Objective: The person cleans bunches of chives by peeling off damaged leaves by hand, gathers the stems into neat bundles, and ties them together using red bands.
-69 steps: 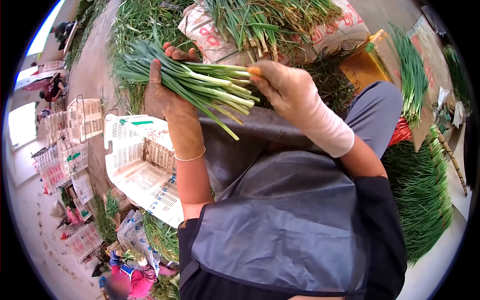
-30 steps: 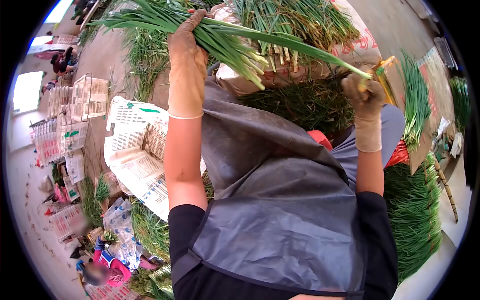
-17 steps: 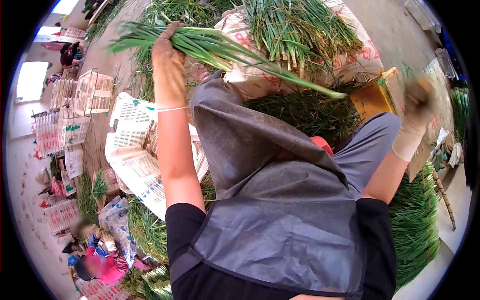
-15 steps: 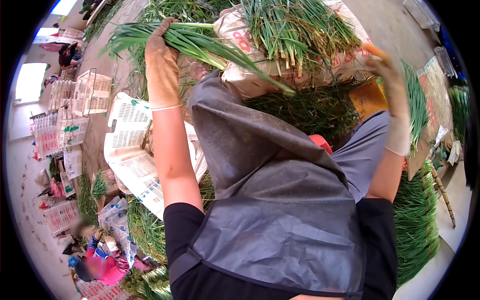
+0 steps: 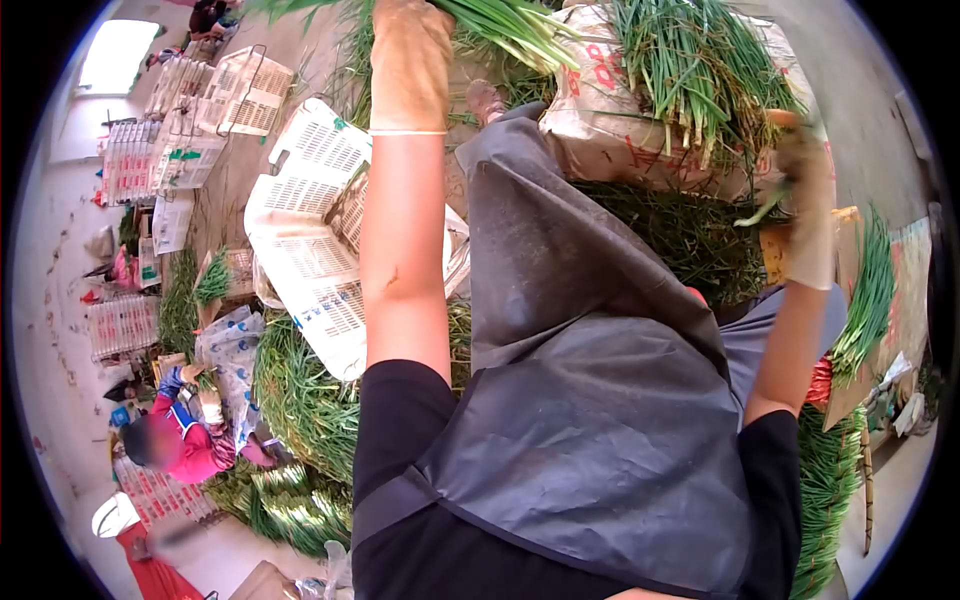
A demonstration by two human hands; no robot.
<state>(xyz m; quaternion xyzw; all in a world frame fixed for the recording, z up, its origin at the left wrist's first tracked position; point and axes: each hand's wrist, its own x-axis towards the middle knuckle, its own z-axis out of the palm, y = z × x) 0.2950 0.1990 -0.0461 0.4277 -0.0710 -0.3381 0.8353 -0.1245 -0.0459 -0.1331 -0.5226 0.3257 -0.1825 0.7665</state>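
Observation:
My left hand (image 5: 412,60), in a tan glove, is closed round a bunch of scallions (image 5: 510,30) at the top edge; its leaves reach left, partly out of view, and its pale stems point right. My right hand (image 5: 808,205), also gloved and smeared by motion, has an orange fingertip. A single scallion stalk (image 5: 765,208) hangs from its palm side, seemingly gripped. Between the hands, a pile of scallions (image 5: 690,75) lies on a white sack (image 5: 600,135) with red print.
A white plastic crate (image 5: 310,235) stands left of my apron-covered knee. Loose greens (image 5: 310,390) lie beside it, and dark trimmings (image 5: 680,240) below the sack. More scallions (image 5: 865,295) are at the right. A person in pink (image 5: 185,445) sits at lower left, near stacked crates (image 5: 130,165).
My view has shifted, so the scene sits further right. The left hand's bunch is now higher and partly cut off. A stalk that hung off the bunch is gone; one now shows at my right hand.

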